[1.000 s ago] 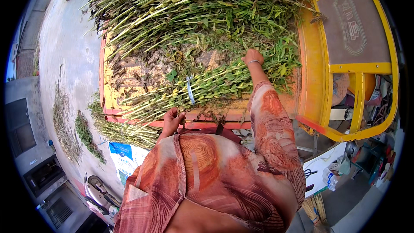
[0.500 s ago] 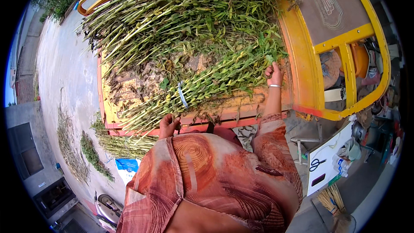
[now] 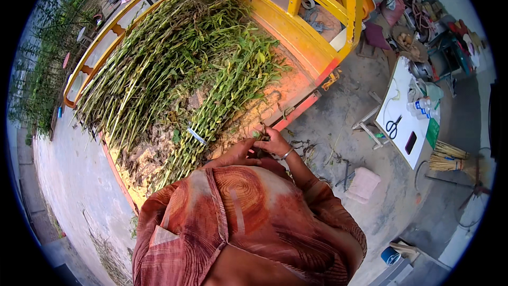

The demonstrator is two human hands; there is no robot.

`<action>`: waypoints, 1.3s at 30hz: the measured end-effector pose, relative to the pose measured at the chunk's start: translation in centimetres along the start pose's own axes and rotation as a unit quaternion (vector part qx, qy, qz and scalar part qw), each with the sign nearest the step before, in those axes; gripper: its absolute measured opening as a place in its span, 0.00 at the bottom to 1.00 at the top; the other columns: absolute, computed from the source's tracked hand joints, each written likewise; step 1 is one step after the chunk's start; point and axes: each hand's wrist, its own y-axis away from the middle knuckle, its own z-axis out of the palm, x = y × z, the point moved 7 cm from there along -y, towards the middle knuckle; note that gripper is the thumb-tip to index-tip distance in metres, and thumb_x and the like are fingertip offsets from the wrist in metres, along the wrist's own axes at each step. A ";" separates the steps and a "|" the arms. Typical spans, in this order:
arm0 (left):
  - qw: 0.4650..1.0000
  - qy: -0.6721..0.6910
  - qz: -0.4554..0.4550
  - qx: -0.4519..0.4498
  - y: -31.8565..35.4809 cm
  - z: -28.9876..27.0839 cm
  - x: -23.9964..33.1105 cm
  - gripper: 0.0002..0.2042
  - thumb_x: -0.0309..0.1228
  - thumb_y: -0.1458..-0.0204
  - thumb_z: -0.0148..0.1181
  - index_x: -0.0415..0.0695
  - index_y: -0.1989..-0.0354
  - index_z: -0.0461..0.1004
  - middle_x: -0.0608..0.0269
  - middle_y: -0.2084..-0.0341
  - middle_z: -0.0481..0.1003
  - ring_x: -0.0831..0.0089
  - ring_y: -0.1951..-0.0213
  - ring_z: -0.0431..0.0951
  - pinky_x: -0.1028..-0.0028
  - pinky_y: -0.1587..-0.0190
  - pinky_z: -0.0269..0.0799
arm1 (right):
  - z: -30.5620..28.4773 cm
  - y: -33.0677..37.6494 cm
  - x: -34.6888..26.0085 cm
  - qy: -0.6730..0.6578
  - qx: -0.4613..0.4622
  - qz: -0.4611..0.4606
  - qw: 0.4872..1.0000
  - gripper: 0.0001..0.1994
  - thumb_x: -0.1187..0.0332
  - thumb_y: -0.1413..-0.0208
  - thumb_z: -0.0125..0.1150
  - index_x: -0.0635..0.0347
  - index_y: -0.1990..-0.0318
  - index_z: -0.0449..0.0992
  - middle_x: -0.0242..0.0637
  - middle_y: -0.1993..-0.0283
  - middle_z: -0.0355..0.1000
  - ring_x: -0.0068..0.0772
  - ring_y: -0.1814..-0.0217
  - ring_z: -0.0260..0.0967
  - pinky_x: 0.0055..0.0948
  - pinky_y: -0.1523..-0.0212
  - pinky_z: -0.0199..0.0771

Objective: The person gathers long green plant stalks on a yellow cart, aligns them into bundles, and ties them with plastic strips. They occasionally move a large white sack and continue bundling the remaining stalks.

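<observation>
From my end I can't tell whether the left hand [image 3: 238, 152] grips anything, its fingertips lost against the right hand [image 3: 275, 143], which angles inward at the near edge of the cart bed [image 3: 286, 80], pinching a green scrap [image 3: 257, 134], while the tied bundle [image 3: 216, 111] lies on that bed, stem ends partly behind the shirt [image 3: 248, 196].

A bare strip of worn yellow-orange metal truck bed [image 3: 272, 100] leaves a hand room to pass between the tied bundle of green leafy stalks [image 3: 214, 108] and the bed's red metal edge [image 3: 299, 110], though the left hand [image 3: 239, 152] and right hand [image 3: 275, 143] crowd its near end. Beyond the bundle, a big heap of green-brown stalks [image 3: 153, 63] narrows the gap (leaf litter lies there too), and the upright yellow metal frame [image 3: 346, 13] bars the far end
</observation>
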 end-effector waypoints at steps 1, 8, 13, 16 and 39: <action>1.000 0.018 -0.004 -0.025 0.1 1.1 0.2 0.35 0.32 0.56 0.67 0.36 0.42 0.54 0.46 0.54 0.68 0.60 0.52 0.73 0.66 0.49 0.70 | -0.5 1.0 0.9 0.050 -0.011 0.005 0.999 0.16 0.64 0.57 0.69 0.65 0.66 0.71 0.34 0.72 0.71 0.23 0.70 0.69 0.25 0.69 0.69; 0.979 0.150 0.038 -0.130 0.6 10.3 1.8 0.14 0.23 0.49 0.59 0.36 0.54 0.68 0.55 0.62 0.73 0.71 0.59 0.74 0.72 0.58 0.71 | -7.4 17.6 2.0 0.056 0.159 0.250 0.954 0.12 0.66 0.56 0.68 0.64 0.74 0.71 0.34 0.82 0.70 0.22 0.84 0.66 0.26 0.83 0.66; 0.988 0.141 -0.005 -0.059 0.8 13.3 0.8 0.07 0.25 0.49 0.59 0.36 0.77 0.72 0.65 0.80 0.72 0.81 0.77 0.70 0.78 0.75 0.66 | -14.5 42.9 18.2 0.429 0.174 0.480 0.745 0.41 0.46 0.75 0.73 0.66 0.53 0.69 0.54 0.55 0.71 0.48 0.49 0.68 0.39 0.55 0.72; 0.981 0.194 0.018 0.012 1.5 13.3 -1.1 0.11 0.26 0.50 0.60 0.40 0.82 0.69 0.70 0.87 0.68 0.83 0.84 0.65 0.78 0.81 0.61 | -12.4 54.6 21.8 0.358 0.107 0.660 0.652 0.29 0.45 0.65 0.65 0.63 0.61 0.77 0.49 0.58 0.74 0.44 0.52 0.71 0.36 0.54 0.72; 0.948 0.023 -0.275 0.161 1.3 16.7 -15.1 0.07 0.29 0.51 0.59 0.39 0.76 0.71 0.66 0.83 0.72 0.80 0.81 0.69 0.76 0.79 0.66 | -28.7 48.3 23.3 0.533 0.051 0.410 0.738 0.06 0.60 0.59 0.61 0.47 0.77 0.79 0.32 0.78 0.74 0.37 0.72 0.74 0.39 0.75 0.73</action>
